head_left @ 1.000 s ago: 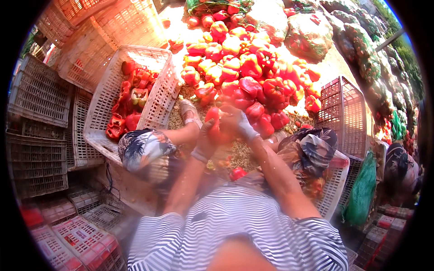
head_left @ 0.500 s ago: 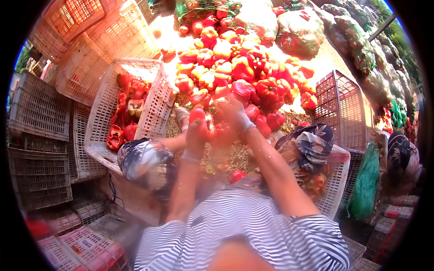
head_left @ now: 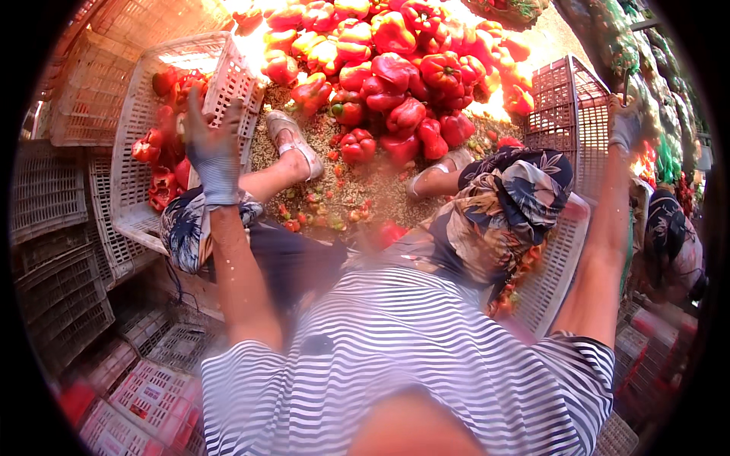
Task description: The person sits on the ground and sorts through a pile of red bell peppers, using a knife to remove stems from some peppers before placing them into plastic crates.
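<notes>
My gloved left hand point(head_left: 213, 148) is open, fingers spread, above the right side of a pale plastic crate point(head_left: 129, 171). Red bell peppers point(head_left: 162, 186), some of them cut, lie in that crate. Far to the right, my gloved right hand point(head_left: 625, 128) is raised beside a dark reddish crate point(head_left: 549, 102). Its fingers are closed on a thin dark tool point(head_left: 626, 89) that points up; the kind of tool cannot be made out. A big heap of whole red peppers point(head_left: 407, 118) lies on the ground in front of my feet.
Seeds and pepper scraps point(head_left: 327, 201) cover the ground between my shoes. Another pale crate point(head_left: 559, 258) with pepper pieces stands by my right thigh. Stacked crates point(head_left: 49, 190) line the left. Full net sacks point(head_left: 646, 68) stand at the far right, near another person's patterned clothing point(head_left: 664, 232).
My hands were together at the heap, holding red pepper. They have parted: the left went to the left crate and is empty, the right swung far right. The view has shifted too.
</notes>
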Action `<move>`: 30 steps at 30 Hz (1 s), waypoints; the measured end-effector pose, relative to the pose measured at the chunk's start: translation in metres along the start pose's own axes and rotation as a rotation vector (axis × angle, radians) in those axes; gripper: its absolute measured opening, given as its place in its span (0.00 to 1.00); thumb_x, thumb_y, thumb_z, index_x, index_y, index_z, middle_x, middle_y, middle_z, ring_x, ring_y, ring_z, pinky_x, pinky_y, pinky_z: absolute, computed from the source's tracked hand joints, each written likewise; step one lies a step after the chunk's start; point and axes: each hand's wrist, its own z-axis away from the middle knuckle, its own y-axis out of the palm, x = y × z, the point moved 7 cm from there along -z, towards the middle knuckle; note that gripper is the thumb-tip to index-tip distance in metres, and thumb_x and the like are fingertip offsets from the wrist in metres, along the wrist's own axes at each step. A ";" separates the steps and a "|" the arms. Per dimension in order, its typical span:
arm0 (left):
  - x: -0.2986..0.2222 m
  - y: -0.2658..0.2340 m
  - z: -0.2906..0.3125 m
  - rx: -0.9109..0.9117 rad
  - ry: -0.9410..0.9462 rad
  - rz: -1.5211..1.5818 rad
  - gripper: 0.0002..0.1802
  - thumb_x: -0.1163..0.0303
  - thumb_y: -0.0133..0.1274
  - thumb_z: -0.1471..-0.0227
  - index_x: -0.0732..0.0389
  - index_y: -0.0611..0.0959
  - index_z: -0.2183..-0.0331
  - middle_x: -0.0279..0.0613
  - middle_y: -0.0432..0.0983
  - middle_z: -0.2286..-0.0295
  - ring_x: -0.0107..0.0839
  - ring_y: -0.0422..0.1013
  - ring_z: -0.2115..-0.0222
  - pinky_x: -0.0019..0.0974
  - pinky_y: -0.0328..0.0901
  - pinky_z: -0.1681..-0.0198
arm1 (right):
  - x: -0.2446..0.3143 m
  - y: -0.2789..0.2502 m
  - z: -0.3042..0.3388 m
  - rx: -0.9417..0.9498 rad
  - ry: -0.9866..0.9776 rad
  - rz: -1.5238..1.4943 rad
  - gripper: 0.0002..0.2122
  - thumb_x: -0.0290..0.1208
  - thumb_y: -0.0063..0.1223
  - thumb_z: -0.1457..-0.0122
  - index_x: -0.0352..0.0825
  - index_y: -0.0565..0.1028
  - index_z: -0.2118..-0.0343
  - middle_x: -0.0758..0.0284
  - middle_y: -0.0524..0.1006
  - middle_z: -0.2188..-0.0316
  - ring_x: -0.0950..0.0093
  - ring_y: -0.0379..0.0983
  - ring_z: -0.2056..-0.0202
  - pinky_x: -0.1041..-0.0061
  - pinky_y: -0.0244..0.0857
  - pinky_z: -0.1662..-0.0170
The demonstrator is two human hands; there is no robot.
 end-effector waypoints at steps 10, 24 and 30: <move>-0.057 0.243 0.348 1.694 1.001 -0.364 0.31 0.60 0.60 0.56 0.49 0.77 0.47 0.47 0.77 0.57 0.41 0.75 0.55 0.46 0.69 0.58 | 0.246 -0.058 0.131 0.682 -0.017 -1.044 0.21 0.37 0.59 0.41 0.34 0.75 0.47 0.63 0.80 0.59 0.82 0.74 0.73 0.83 0.68 0.70; -0.025 0.307 0.416 1.735 0.808 -0.277 0.17 0.63 0.46 0.45 0.56 0.89 0.69 0.50 0.83 0.68 0.49 0.80 0.64 0.46 0.73 0.63 | 0.311 -0.038 0.191 0.775 -0.261 -0.903 0.16 0.39 0.60 0.43 0.41 0.75 0.52 0.63 0.81 0.69 0.66 0.81 0.68 0.68 0.73 0.63; 0.017 0.309 0.352 1.792 0.216 -0.019 0.46 0.49 0.66 0.69 0.54 0.74 0.46 0.54 0.77 0.54 0.49 0.74 0.53 0.46 0.68 0.50 | 0.313 -0.036 0.199 0.781 -0.277 -0.862 0.17 0.40 0.59 0.43 0.41 0.74 0.51 0.62 0.81 0.68 0.63 0.81 0.67 0.66 0.72 0.62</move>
